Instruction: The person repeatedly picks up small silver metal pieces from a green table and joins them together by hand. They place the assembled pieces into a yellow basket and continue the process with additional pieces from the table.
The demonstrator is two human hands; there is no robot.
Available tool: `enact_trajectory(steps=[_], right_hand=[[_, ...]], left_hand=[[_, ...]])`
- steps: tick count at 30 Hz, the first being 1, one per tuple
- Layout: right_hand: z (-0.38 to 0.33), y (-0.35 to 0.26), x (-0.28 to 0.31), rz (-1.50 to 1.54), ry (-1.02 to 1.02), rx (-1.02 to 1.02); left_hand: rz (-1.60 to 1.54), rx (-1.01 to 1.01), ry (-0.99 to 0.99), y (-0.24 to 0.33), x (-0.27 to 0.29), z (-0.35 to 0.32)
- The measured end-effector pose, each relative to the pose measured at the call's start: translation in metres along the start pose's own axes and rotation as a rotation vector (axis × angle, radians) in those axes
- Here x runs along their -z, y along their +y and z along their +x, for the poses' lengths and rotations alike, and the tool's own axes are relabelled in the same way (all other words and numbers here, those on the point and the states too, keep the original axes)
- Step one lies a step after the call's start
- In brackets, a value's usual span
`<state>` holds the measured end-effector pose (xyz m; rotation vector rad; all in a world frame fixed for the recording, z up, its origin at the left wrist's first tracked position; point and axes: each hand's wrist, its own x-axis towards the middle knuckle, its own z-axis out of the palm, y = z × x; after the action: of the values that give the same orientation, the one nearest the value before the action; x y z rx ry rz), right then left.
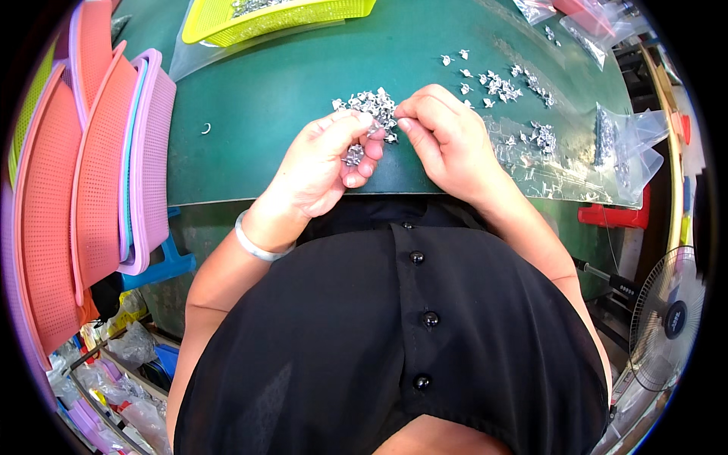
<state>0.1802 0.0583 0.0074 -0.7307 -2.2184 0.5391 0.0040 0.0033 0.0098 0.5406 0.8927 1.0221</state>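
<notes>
A small heap of tiny silvery metal parts point(369, 102) lies on the green table point(288, 83) just beyond my fingers. My left hand point(326, 163) is curled, holding several of the small metal parts point(353, 155) against its fingers. My right hand point(444, 136) pinches a part at its fingertips, next to the left thumb, at the near edge of the heap. A silver bangle point(254, 246) circles my left wrist.
More metal parts point(500, 85) are scattered at the right, some on a clear plastic bag point(576, 155). A yellow basket point(265, 17) stands at the back. Stacked pink, orange and purple baskets point(98, 174) lean at the left. A small metal ring point(206, 129) lies alone. A fan point(667, 318) stands at lower right.
</notes>
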Motion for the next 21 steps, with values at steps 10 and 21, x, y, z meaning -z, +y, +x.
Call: enact_trajectory(steps=[10, 21], right_hand=[[-0.007, -0.001, -0.001, -0.197, -0.225, -0.091], [-0.007, 0.002, 0.006, -0.077, -0.155, -0.096]], left_hand=[[-0.136, -0.103, -0.019, 0.000, 0.019, -0.001], [0.138, -0.041, 0.115, 0.000, 0.002, -0.001]])
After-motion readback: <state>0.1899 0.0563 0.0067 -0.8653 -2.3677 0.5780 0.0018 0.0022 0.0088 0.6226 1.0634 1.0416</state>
